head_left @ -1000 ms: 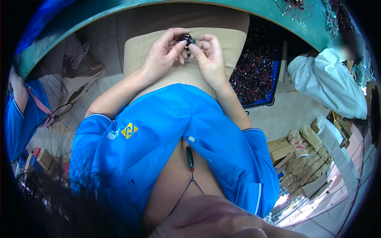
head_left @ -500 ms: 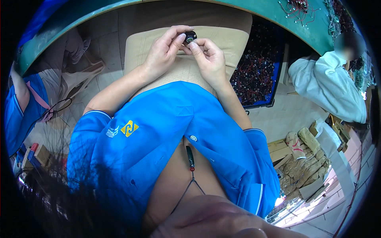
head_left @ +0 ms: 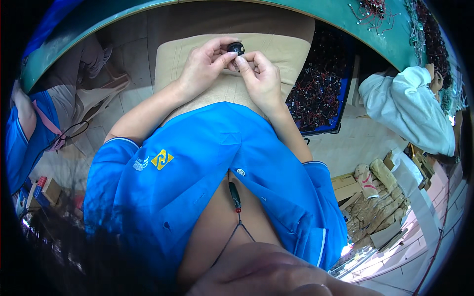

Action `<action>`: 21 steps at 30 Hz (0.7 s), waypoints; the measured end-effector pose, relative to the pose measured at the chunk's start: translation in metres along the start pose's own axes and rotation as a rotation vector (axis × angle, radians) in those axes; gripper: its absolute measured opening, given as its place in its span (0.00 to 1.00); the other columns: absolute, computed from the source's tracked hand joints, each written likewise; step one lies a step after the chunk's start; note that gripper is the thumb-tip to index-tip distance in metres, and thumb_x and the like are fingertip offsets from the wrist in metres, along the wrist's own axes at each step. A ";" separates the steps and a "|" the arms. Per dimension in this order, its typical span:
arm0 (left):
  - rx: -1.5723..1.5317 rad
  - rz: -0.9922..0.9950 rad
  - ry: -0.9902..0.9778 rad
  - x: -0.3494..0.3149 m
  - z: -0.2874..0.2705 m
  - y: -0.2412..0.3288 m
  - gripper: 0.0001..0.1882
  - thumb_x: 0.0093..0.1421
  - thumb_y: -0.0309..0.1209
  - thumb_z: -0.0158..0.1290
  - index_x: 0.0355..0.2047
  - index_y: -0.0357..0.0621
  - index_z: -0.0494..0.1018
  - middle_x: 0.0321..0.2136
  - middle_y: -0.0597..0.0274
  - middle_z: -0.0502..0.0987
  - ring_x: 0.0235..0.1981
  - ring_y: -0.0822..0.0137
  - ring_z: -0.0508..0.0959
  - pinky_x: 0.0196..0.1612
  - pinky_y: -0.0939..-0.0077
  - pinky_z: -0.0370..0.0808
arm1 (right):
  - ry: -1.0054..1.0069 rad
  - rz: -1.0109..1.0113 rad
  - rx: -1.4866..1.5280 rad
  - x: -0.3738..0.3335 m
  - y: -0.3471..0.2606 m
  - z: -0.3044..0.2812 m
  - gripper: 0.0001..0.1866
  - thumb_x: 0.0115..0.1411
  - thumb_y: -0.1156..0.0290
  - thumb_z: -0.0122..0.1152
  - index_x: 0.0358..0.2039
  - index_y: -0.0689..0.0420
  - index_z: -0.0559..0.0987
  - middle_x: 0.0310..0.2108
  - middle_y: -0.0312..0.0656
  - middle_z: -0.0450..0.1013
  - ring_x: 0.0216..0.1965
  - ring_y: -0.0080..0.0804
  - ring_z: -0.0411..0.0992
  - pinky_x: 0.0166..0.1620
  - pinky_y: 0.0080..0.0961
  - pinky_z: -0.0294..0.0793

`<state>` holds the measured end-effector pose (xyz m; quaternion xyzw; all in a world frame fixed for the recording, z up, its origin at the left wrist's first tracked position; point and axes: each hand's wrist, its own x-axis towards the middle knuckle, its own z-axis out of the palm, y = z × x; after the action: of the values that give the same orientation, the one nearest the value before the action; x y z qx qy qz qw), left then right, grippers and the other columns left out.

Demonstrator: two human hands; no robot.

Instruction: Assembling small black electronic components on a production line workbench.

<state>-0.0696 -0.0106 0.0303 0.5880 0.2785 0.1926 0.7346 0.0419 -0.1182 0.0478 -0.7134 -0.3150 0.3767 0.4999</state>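
Over my lap, a small round black part [head_left: 236,48] with a glossy, domed look sits between my hands. My left hand [head_left: 207,66] is closed on it from the left, its index finger behind the part and its thumb at the lower edge. From the right, my right hand [head_left: 260,74] pinches at the part's lower right edge, thumb and index finger together and the other fingers curled. What lies under the fingertips is hidden.
A beige cushion [head_left: 173,59] lies below my hands. Ahead curves a green tabletop [head_left: 335,22] with a bundle of red wires [head_left: 373,12]. To the right stands a blue crate [head_left: 338,111] full of small black parts and red wires. Co-workers sit on both sides.
The black part has turned in my fingers, so its ringed face no longer shows. My hands have dipped slightly toward me. The right co-worker's head has moved out of view, revealing their hands.
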 end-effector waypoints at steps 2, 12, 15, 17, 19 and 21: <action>-0.011 0.022 0.023 0.000 0.000 -0.001 0.13 0.59 0.20 0.53 0.45 0.36 0.71 0.32 0.60 0.77 0.29 0.75 0.77 0.34 0.86 0.77 | -0.005 -0.009 -0.059 0.000 -0.002 -0.002 0.07 0.61 0.70 0.56 0.30 0.60 0.74 0.17 0.32 0.72 0.15 0.20 0.65 0.20 0.19 0.63; 0.144 0.048 0.048 0.010 -0.002 -0.005 0.15 0.56 0.23 0.57 0.45 0.39 0.72 0.31 0.63 0.76 0.25 0.78 0.72 0.29 0.86 0.71 | -0.063 -0.030 -0.389 0.005 -0.001 -0.011 0.05 0.61 0.73 0.58 0.31 0.60 0.73 0.19 0.33 0.72 0.18 0.18 0.66 0.22 0.14 0.63; 0.308 0.167 -0.056 0.021 -0.001 0.009 0.16 0.57 0.21 0.55 0.47 0.39 0.71 0.37 0.63 0.75 0.29 0.77 0.73 0.31 0.86 0.71 | 0.087 -0.102 -0.299 0.004 0.018 -0.018 0.06 0.61 0.69 0.58 0.30 0.57 0.73 0.16 0.35 0.70 0.14 0.27 0.64 0.19 0.24 0.60; 0.418 0.294 -0.053 0.034 -0.004 0.018 0.15 0.57 0.21 0.55 0.46 0.40 0.72 0.39 0.63 0.74 0.29 0.76 0.72 0.31 0.85 0.70 | 0.186 -0.104 -0.315 0.004 0.024 -0.031 0.07 0.61 0.67 0.58 0.29 0.55 0.73 0.16 0.36 0.70 0.14 0.31 0.64 0.19 0.28 0.61; 0.475 0.390 -0.011 0.057 -0.016 0.033 0.14 0.56 0.22 0.56 0.45 0.41 0.73 0.39 0.63 0.74 0.29 0.76 0.71 0.31 0.85 0.70 | 0.236 -0.092 -0.361 0.003 0.027 -0.058 0.08 0.61 0.66 0.57 0.29 0.55 0.73 0.17 0.37 0.70 0.14 0.32 0.65 0.19 0.28 0.62; 0.787 0.627 0.245 0.081 -0.032 0.055 0.12 0.56 0.24 0.57 0.41 0.42 0.75 0.39 0.63 0.74 0.27 0.73 0.71 0.29 0.85 0.69 | 0.475 -0.021 -0.810 0.001 0.030 -0.090 0.07 0.59 0.66 0.58 0.30 0.55 0.75 0.21 0.38 0.73 0.20 0.34 0.69 0.25 0.29 0.67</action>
<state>-0.0249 0.0762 0.0636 0.8481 0.2241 0.3518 0.3267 0.1213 -0.1693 0.0385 -0.9142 -0.3208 0.0449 0.2434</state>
